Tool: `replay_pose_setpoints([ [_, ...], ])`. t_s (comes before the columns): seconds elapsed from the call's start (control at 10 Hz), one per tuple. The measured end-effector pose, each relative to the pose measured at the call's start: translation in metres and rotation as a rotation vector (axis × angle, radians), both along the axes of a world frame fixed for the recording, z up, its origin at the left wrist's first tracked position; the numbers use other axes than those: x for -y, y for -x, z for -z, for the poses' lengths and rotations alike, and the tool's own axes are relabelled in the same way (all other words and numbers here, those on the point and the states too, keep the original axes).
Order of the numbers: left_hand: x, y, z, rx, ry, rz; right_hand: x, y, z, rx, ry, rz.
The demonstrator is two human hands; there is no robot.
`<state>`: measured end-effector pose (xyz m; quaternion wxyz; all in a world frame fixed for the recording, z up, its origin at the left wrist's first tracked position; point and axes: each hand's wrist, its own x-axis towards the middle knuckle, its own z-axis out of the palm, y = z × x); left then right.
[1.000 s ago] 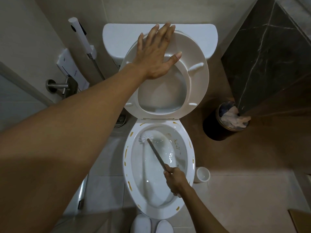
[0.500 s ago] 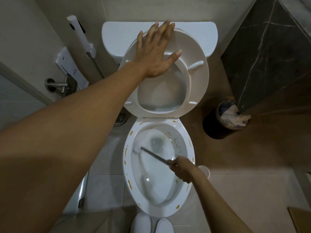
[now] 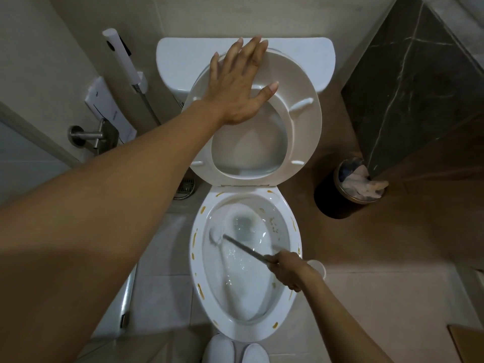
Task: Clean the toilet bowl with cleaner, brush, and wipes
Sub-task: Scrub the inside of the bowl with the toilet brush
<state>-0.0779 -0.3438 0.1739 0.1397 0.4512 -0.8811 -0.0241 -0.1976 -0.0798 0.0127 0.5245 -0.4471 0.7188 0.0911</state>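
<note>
The brush (image 3: pixel 237 243) lies inside the bowl (image 3: pixel 195 279), its white head against the left inner wall just above the water, its thin dark handle slanting right and near to the right hand (image 3: pixel 286 271). That hand sits over the bowl's right rim, fingers curled tight around the handle's upper end in a closed fist, wrist bent down so the forearm comes in from the near right corner. The handle looks like a stiff, slim rod, probably light; being narrow and likely wet, it could twist or slip, so a full wrap high on the shaft, well clear of the dirty head, seems the sound hold. The bristle head should give a little when pushed against the porcelain, which is hard and slick.

Yellow-brown smears dot the rim all round, thickest on the left and near edges, so the scrubbing appears far from done there.

The left hand (image 3: pixel 239 82) reaches far across, arm nearly straight, palm flat on the upper left of the raised seat (image 3: pixel 306 121). Its fingers are spread and extended, tips reaching the tank (image 3: pixel 178 64), thumb splayed right; it grips nothing, only presses the seat back. The seat is rigid plastic on a hinge and would likely drop if released.

A bin (image 3: pixel 340 203) with crumpled paper stands to the right, well apart from the bowl.
</note>
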Motion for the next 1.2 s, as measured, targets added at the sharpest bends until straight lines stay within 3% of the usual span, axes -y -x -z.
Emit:
replay_pose_setpoints([
  [0.1,0.0,0.0,0.0,0.006,0.007,0.0,0.004,-0.007,0.008,-0.029,0.046,0.058],
  [0.3,0.001,0.0,0.002,-0.001,0.019,-0.002,-0.003,0.011,0.003,-0.151,-0.056,-0.09],
  [0.4,0.001,0.001,0.003,-0.006,0.017,-0.007,-0.004,0.019,0.0,-0.116,-0.118,-0.057],
  [0.5,0.001,0.001,0.002,-0.017,0.013,-0.008,0.005,0.016,0.001,-0.097,-0.051,-0.054],
  [0.8,0.001,0.0,0.002,-0.009,0.021,-0.006,-0.006,0.006,0.013,-0.219,-0.067,-0.054],
  [1.0,0.001,0.0,0.002,-0.007,0.015,0.0,-0.005,-0.018,0.034,-0.199,-0.058,0.031],
  [1.2,0.001,0.001,0.002,-0.01,0.024,-0.004,0.008,-0.009,0.027,-0.207,-0.104,-0.065],
])
